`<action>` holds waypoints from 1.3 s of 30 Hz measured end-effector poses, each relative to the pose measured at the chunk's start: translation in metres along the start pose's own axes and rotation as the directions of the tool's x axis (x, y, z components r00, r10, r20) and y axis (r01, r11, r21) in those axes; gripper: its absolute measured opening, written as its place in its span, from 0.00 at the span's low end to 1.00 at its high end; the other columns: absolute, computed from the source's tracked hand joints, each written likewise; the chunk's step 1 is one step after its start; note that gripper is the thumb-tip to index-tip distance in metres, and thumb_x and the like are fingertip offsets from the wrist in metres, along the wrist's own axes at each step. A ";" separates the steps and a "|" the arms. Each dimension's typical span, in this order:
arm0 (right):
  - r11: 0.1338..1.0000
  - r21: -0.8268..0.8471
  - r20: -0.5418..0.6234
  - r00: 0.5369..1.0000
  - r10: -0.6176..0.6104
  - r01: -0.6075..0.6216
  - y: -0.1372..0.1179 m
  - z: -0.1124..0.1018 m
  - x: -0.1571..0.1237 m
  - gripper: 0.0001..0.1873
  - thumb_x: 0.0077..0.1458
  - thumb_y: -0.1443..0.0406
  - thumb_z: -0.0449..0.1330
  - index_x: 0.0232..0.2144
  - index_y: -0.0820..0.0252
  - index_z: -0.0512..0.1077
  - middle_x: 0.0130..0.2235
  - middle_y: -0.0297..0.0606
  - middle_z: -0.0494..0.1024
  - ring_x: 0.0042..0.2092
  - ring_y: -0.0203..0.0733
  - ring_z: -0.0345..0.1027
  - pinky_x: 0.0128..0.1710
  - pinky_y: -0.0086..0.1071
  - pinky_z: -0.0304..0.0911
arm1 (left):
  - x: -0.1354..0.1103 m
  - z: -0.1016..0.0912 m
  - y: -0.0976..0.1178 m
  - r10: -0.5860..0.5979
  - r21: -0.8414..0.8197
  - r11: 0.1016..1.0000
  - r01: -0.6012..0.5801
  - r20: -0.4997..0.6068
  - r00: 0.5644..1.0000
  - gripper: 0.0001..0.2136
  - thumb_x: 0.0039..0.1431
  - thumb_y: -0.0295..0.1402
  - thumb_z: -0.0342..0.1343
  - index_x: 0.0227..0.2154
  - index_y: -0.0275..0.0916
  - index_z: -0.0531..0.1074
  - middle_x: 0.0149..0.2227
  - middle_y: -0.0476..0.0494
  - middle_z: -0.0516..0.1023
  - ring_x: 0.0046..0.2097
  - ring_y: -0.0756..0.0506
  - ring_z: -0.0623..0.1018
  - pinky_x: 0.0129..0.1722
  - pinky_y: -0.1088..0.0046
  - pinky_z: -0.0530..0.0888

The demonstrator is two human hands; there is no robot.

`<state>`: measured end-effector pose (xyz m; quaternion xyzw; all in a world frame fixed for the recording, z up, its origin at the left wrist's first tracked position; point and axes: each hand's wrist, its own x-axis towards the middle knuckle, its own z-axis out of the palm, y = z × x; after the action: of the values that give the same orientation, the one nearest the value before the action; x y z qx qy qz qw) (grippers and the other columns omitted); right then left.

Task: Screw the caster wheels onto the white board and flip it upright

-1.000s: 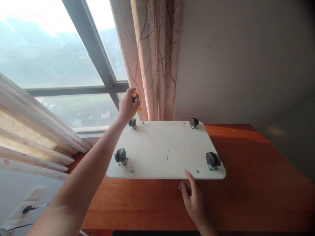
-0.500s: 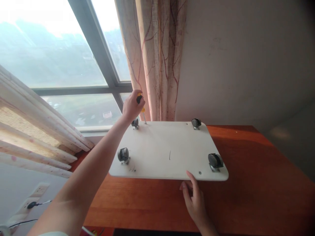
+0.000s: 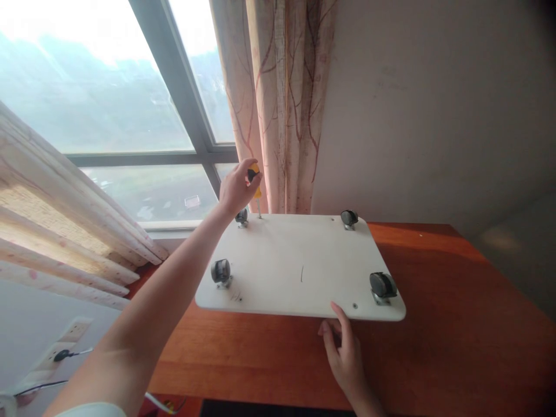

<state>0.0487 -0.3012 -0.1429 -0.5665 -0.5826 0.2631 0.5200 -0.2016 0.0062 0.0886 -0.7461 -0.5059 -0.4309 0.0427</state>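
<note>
A white board (image 3: 299,255) with black caster wheels at its corners lies wheels-up on the wooden table (image 3: 434,324). My left hand (image 3: 237,188) is closed round the yellow-and-black handle of a screwdriver (image 3: 255,182), held upright with its tip on the board's far left corner, beside a caster (image 3: 241,217). My right hand (image 3: 343,353) rests at the board's near edge, fingers stretched against it, close to a small screw (image 3: 355,305) and the near right caster (image 3: 382,285).
A patterned curtain (image 3: 282,104) hangs behind the board against the wall. A window with a dark frame (image 3: 182,110) fills the left. A folded blind (image 3: 65,231) leans at left. A wall socket with a plug (image 3: 61,354) sits low left.
My left hand has turned slightly on the screwdriver handle, which now stands more upright. The view has shifted a little; my right hand stays at the board's edge.
</note>
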 end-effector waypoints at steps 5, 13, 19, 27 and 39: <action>1.000 -0.009 0.001 1.000 -0.009 0.009 -0.001 0.000 0.000 0.23 0.67 0.60 0.53 0.61 0.61 0.63 0.35 0.42 0.82 0.35 0.44 0.80 0.39 0.35 0.77 | -0.003 -0.006 0.007 -0.008 0.058 0.998 0.010 -0.042 0.999 0.14 0.57 0.42 0.62 0.44 0.44 0.75 0.41 0.44 0.80 0.34 0.45 0.77 0.35 0.69 0.73; 1.000 0.011 0.011 1.000 0.010 -0.011 -0.001 -0.001 -0.001 0.24 0.67 0.61 0.54 0.62 0.62 0.63 0.32 0.39 0.81 0.34 0.42 0.79 0.39 0.34 0.76 | -0.012 -0.005 0.004 -0.064 0.167 0.983 0.074 -0.068 0.996 0.18 0.60 0.33 0.55 0.54 0.43 0.69 0.39 0.43 0.79 0.35 0.43 0.78 0.36 0.67 0.70; 1.000 0.015 0.006 1.000 0.009 -0.009 -0.002 -0.001 0.000 0.25 0.66 0.60 0.54 0.62 0.63 0.63 0.31 0.39 0.81 0.33 0.43 0.79 0.38 0.34 0.76 | -0.021 -0.015 0.012 -0.045 0.270 0.961 0.052 -0.032 0.998 0.15 0.59 0.38 0.59 0.49 0.46 0.72 0.47 0.42 0.78 0.40 0.40 0.79 0.34 0.68 0.69; 1.000 0.012 0.024 1.000 0.014 -0.014 0.001 0.000 -0.001 0.24 0.67 0.60 0.53 0.62 0.62 0.62 0.32 0.39 0.80 0.34 0.43 0.79 0.39 0.34 0.77 | -0.025 -0.009 -0.003 -0.141 0.230 0.959 0.166 -0.121 0.983 0.25 0.58 0.43 0.60 0.57 0.45 0.66 0.41 0.43 0.81 0.38 0.37 0.81 0.37 0.63 0.73; 1.000 -0.004 0.010 1.000 -0.018 0.018 -0.005 0.000 0.002 0.23 0.67 0.62 0.53 0.62 0.60 0.62 0.33 0.37 0.81 0.35 0.40 0.79 0.40 0.32 0.76 | -0.016 -0.009 -0.011 -0.103 -0.111 0.989 0.094 -0.079 0.992 0.21 0.57 0.30 0.55 0.55 0.43 0.66 0.45 0.42 0.78 0.39 0.45 0.79 0.42 0.66 0.78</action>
<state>0.0476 -0.3006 -0.1378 -0.5612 -0.5908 0.2600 0.5181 -0.2177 -0.0042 0.0785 -0.7024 -0.5160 -0.4903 0.0027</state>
